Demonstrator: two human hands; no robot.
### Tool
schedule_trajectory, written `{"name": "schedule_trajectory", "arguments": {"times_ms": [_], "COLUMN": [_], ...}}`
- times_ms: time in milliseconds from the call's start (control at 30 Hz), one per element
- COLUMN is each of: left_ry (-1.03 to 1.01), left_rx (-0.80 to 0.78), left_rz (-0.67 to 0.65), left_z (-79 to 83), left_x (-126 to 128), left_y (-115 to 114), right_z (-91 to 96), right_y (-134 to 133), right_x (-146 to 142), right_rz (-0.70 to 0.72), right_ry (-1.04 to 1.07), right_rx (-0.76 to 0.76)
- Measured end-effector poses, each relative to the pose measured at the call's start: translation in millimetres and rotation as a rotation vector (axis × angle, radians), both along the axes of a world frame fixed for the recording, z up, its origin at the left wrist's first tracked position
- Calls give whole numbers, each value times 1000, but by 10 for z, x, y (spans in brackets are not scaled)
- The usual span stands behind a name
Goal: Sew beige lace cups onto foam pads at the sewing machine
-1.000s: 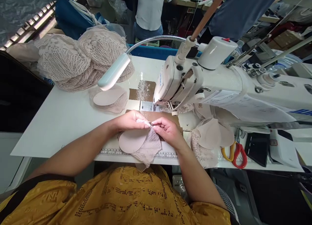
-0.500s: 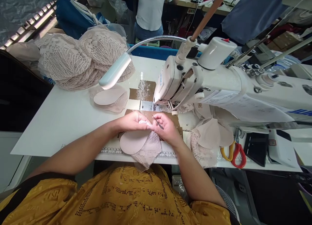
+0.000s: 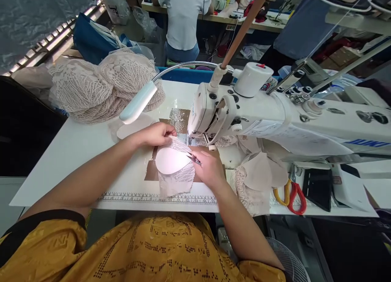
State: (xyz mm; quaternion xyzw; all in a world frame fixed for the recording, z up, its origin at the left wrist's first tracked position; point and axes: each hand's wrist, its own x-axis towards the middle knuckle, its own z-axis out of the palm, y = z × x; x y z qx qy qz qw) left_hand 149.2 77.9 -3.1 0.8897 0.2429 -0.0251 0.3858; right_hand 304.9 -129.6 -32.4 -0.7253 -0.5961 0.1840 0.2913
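Observation:
In the head view my left hand (image 3: 160,134) pinches the upper left edge of a pale lace piece (image 3: 179,182). A smooth, oval pale cup pad (image 3: 171,160) lies on that lace, just in front of the sewing machine's needle area. My right hand (image 3: 208,168) is closed around slim dark tweezers (image 3: 195,159), whose tips touch or nearly touch the right end of the pad and lace. The sewing machine (image 3: 244,106) stands right behind both hands. Brown tape (image 3: 152,171) on the table shows under the work.
Stacked lace cups (image 3: 82,86) lie at the left back, near a lamp (image 3: 139,102) and another pad (image 3: 131,129). At right are more lace pieces (image 3: 259,174), scissors (image 3: 296,196) and a dark phone-like device (image 3: 317,188). A printed ruler (image 3: 137,198) edges the table. A person (image 3: 181,21) sits beyond.
My left hand has moved up and left, away from the right hand, drawing the lace edge out. The lace and pad have shifted toward the machine. The camera view has tilted.

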Motion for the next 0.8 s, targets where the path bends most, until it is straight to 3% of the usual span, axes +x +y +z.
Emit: {"name": "schedule_trajectory", "arguments": {"times_ms": [100, 200, 367, 500, 667, 800], "left_ry": [-56, -218, -228, -193, -17, -27], "left_rx": [259, 417, 438, 434, 183, -184], "left_rz": [-29, -41, -133, -68, 41, 68], "left_z": [-3, 81, 172, 78, -14, -3], "left_x": [84, 18, -141, -91, 44, -8], "left_y": [-40, -211, -518, -401, -139, -199], "right_z": [-21, -22, -14, -25, -36, -33], "right_y": [13, 20, 31, 35, 15, -8], "right_x": [-6, -6, -13, -18, 1, 15], "right_rz": [3, -16, -12, -7, -19, -71], "right_ry": [-136, -154, -176, -176, -102, 56], "right_rx": [-65, -82, -81, -63, -17, 62]}}
